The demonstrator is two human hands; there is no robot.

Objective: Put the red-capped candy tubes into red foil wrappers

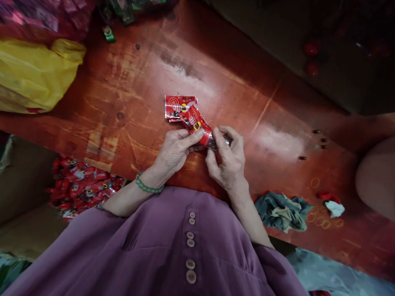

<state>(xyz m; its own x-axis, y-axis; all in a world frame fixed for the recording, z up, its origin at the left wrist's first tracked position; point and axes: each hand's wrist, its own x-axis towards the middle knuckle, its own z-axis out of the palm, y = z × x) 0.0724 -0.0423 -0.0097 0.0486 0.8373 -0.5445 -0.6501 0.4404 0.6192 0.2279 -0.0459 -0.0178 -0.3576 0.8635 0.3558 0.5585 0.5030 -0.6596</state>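
My left hand [178, 149], with a green bead bracelet at the wrist, pinches a red printed wrapper [197, 120] between thumb and fingers. At the wrapper's right end my right hand [229, 157] is closed around a small dark, shiny item [226, 140]; its kind is partly hidden by the fingers. The two hands meet just above the table's near edge. Right behind them, a few more red wrappers [176, 106] lie stacked flat on the reddish wooden table [143, 139], partly covered by the held one.
A cardboard box [19, 198] with many red packets [81, 184] stands lower left. Yellow [28, 75] and pink [41, 3] bags fill the upper left. Crumpled cloth [283, 212], rubber bands [318, 219], small dark bits [324, 140] and a pale round container [385, 176] are at right.
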